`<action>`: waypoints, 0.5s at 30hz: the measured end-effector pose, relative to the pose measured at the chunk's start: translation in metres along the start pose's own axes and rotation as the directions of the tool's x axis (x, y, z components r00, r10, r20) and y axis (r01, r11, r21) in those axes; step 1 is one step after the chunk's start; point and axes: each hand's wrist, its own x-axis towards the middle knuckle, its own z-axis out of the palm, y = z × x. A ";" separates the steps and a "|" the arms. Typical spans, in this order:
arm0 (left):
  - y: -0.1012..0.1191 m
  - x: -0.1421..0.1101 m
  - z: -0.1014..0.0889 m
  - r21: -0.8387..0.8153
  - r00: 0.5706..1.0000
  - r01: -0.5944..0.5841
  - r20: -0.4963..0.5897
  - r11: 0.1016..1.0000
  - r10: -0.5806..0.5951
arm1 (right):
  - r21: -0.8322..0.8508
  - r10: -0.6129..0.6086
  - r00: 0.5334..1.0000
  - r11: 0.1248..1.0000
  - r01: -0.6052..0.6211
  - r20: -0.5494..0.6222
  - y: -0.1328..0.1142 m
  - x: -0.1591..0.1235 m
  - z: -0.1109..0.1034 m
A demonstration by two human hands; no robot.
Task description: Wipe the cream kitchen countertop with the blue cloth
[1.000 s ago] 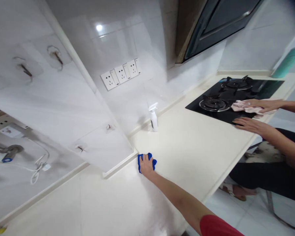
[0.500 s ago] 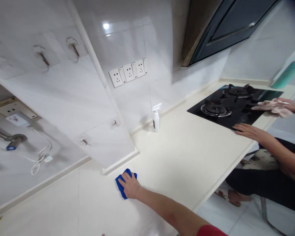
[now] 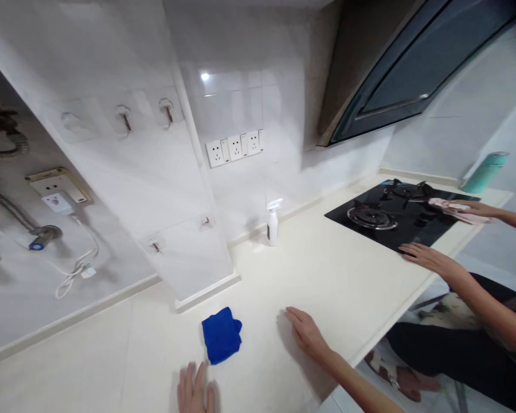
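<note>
A folded blue cloth [image 3: 222, 336] lies on the pale countertop [image 3: 155, 344], between my two hands and touched by neither. My left hand [image 3: 195, 391] comes in at the bottom edge, fingers stretched out and apart, just below the cloth; its wrist is out of view. To the right of the cloth, my right hand [image 3: 306, 334] is over the counter with its fingers extended and nothing in them. A white spray bottle [image 3: 272, 225] stands upright against the wall, beyond my right hand.
At the right, a co-worker's hand [image 3: 468, 207] holds a pale pink cloth [image 3: 445, 205] on the black gas hob [image 3: 417, 229]; their other hand [image 3: 425, 258] rests at its front edge. A green cylinder [image 3: 485, 172] stands behind. Wall sockets [image 3: 235, 148] and a range hood [image 3: 382, 86] are above.
My right hand has let go of the blue cloth and moved right. My left hand has come into view from below. The co-worker's pink cloth has moved further onto the hob.
</note>
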 end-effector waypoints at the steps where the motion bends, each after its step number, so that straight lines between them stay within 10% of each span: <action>1: 0.016 0.017 0.002 -0.025 0.999 -0.044 0.018 0.999 0.044 | -0.039 0.018 1.000 0.999 -0.018 -0.004 0.015 -0.011 -0.008; 7: 0.090 0.082 0.026 -0.047 0.987 -0.145 0.061 0.988 0.148 | -0.163 0.041 0.998 0.986 -0.047 -0.039 0.046 -0.054 -0.039; 15: 0.096 0.073 0.056 0.140 0.963 -0.262 -0.032 0.955 0.269 | -0.183 -0.003 0.998 0.983 0.015 0.066 0.048 -0.047 -0.061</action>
